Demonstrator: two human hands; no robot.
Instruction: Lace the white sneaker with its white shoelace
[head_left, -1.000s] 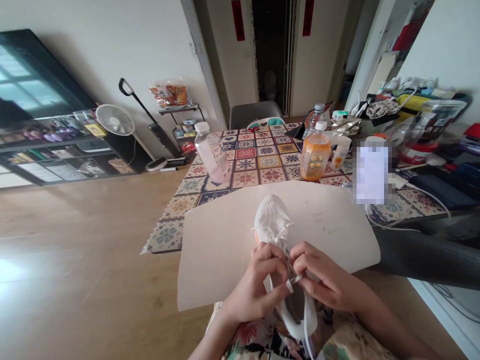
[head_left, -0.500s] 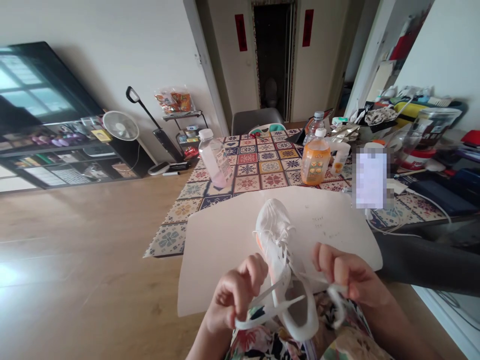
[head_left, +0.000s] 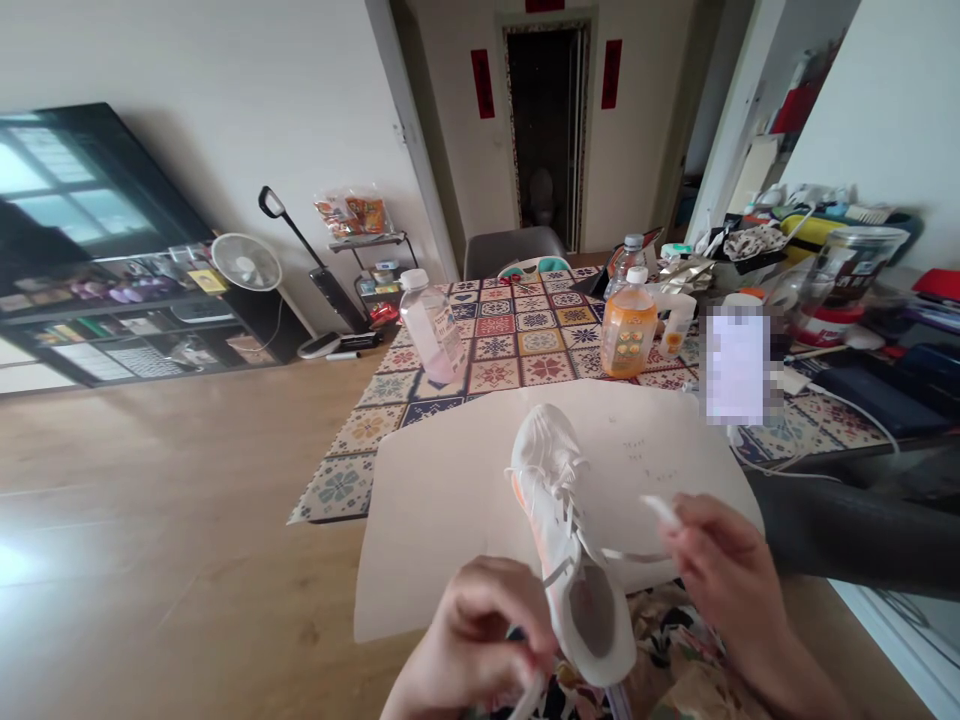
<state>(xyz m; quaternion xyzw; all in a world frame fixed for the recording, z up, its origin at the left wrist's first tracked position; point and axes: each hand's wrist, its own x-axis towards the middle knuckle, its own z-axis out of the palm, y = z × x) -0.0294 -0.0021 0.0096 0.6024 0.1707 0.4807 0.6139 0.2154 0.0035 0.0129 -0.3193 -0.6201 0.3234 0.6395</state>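
Observation:
A white sneaker with an orange patch on its side lies with its toe pointing away from me, partly on a white sheet. Its heel opening faces my body. My right hand is closed on one white shoelace, pulled out to the right, with the lace tip poking up past the fingers. To the left of the heel, my left hand pinches the other lace, whose end hangs below the fingertips. Patterned fabric shows beneath the shoe and hands.
On the tiled-pattern tablecloth stand a pink-tinted bottle and an orange drink bottle. A phone with a blurred screen and white cable are at the right, near several containers. Wooden floor lies left of the table.
My left hand has moved down and right, closer to the shoe heel. My right hand has shifted slightly right and down, its lace tip now pointing up. The shoe stays nearly in place.

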